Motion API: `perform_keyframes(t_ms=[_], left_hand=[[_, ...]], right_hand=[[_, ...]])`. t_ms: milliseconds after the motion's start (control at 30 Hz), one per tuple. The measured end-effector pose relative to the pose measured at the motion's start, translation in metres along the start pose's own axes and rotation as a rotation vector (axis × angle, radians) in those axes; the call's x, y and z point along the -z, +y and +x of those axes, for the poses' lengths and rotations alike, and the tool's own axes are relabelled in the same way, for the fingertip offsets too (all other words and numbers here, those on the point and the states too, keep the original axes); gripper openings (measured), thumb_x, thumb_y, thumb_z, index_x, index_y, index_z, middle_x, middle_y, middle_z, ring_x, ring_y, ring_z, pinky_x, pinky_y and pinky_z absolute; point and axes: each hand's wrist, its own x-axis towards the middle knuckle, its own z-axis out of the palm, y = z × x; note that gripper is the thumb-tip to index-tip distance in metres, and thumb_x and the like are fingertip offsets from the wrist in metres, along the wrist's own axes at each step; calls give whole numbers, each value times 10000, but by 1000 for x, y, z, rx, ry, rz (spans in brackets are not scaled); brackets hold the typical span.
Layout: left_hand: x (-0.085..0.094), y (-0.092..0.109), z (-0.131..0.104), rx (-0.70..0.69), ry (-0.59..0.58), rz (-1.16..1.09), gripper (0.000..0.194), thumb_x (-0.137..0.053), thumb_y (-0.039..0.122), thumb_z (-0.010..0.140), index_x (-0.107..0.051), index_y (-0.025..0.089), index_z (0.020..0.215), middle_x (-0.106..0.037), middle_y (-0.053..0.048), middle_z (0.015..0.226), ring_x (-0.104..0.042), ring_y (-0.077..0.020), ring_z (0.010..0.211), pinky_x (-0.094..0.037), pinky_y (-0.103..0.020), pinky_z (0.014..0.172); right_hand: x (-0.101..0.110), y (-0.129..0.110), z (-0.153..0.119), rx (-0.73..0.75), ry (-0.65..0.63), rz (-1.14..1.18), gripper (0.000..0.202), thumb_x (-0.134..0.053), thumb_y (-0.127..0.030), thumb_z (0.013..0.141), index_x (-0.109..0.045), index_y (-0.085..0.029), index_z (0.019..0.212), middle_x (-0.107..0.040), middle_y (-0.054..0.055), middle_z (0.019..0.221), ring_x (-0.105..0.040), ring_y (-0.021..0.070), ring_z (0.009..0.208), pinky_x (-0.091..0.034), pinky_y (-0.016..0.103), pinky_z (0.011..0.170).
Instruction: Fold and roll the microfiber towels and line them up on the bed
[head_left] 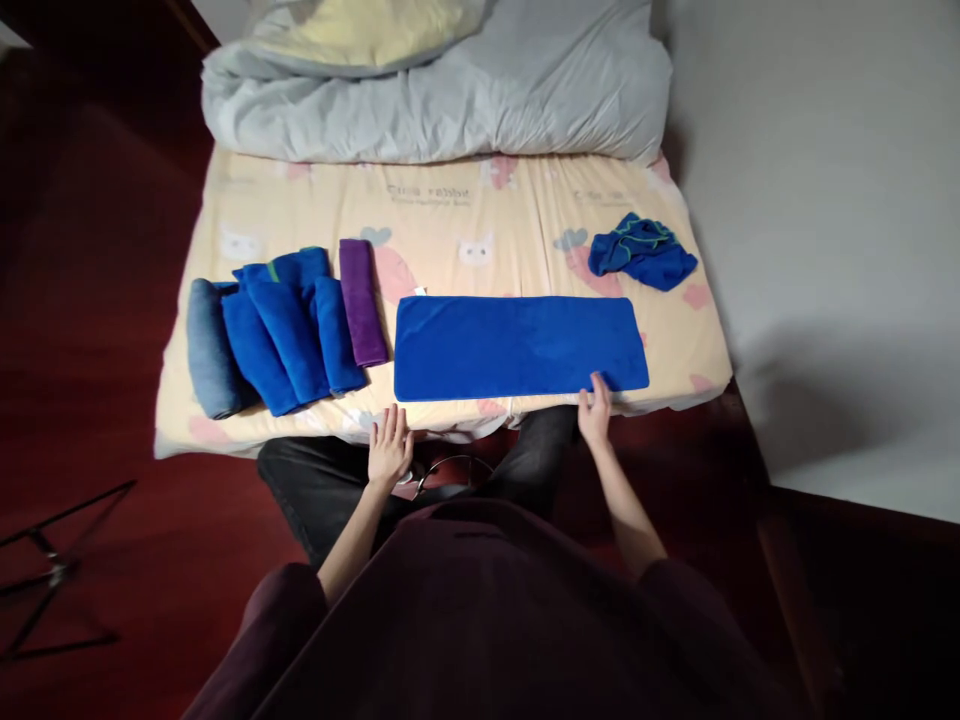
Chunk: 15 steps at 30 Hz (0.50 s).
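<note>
Blue towel (520,346): flat on bed (480,235), long axis crosswise; right hand (595,411) open on near corner, left hand (389,446) open, just short.

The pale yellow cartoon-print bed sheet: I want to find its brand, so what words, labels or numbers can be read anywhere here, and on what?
"Cute rabbit", faintly, on the pale yellow cartoon-print bed sheet, near the grey duvet.
The smaller line below: too blurred.
A second print further right: too blurred.
Long flat blue towel: no text.
</note>
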Motion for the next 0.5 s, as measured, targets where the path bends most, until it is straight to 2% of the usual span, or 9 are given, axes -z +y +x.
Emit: perform_keyframes(t_ms=[67, 100, 133, 200, 300, 400, 500], left_hand=[[-1, -8, -13, -12, -27, 8, 763, -385, 347, 1012, -236, 99, 1718, -213, -195, 1771, -108, -337, 1674, -105, -612, 1345], [-1, -10, -15, -14, -33, 9, 772, -395, 335, 1000, -238, 92, 1716, -210, -196, 1771, -109, -340, 1674, -113, -612, 1343], [-1, -11, -15, -17, -35, 8, 781, -405, 325, 988, -242, 81, 1712, -204, -200, 1772, -107, -345, 1674, -120, -613, 1341], [-3, -10, -12, -16, -29, 3, 805, -428, 305, 962, -244, 57, 1705, -182, -212, 1775, -95, -360, 1673, -130, -621, 1337], [-4, -6, -9, -10, -14, -7, 852, -470, 276, 919, -232, 39, 1702, -161, -228, 1775, -79, -382, 1672, -146, -644, 1327], [-4, -6, -9, -10, -9, -22, 869, -491, 252, 891, -243, 41, 1697, -181, -234, 1769, -96, -391, 1668, -169, -656, 1317], [-5, -9, -8, -29, -6, -36, 863, -506, 263, 884, -273, 22, 1679, -202, -252, 1760, -112, -408, 1663, -212, -660, 1307]], right_hand=[[-22, -29, -52, -74, -21, 185, 543, -320, -425, 1062, -660, -192, 1416, -697, 176, 1414, -639, 298, 1356, -505, 536, 1155], [-32, -40, -73, -106, -32, 240, 517, -319, -417, 1058, -717, -207, 1312, -752, 164, 1308, -684, 305, 1277, -506, 549, 1149], [-41, -50, -90, -118, -41, 271, 484, -344, -418, 1047, -754, -222, 1214, -785, 150, 1221, -700, 313, 1239, -484, 559, 1168], [-51, -62, -108, -157, -43, 320, 447, -383, -430, 1032, -771, -233, 1134, -813, 133, 1116, -719, 320, 1181, -459, 563, 1186], [-53, -68, -105, -243, -21, 430, 448, -426, -473, 1020, -748, -209, 1186, -820, 129, 1093, -745, 315, 1107, -505, 528, 1134], [-55, -72, -88, -318, -58, 581, 475, -467, -530, 1009, -728, -185, 1205, -819, 139, 1100, -774, 298, 973, -583, 466, 1004], [-66, -81, -76, -408, -73, 753, 477, -541, -571, 978, -719, -171, 1167, -820, 139, 1064, -776, 265, 841, -618, 400, 868]])
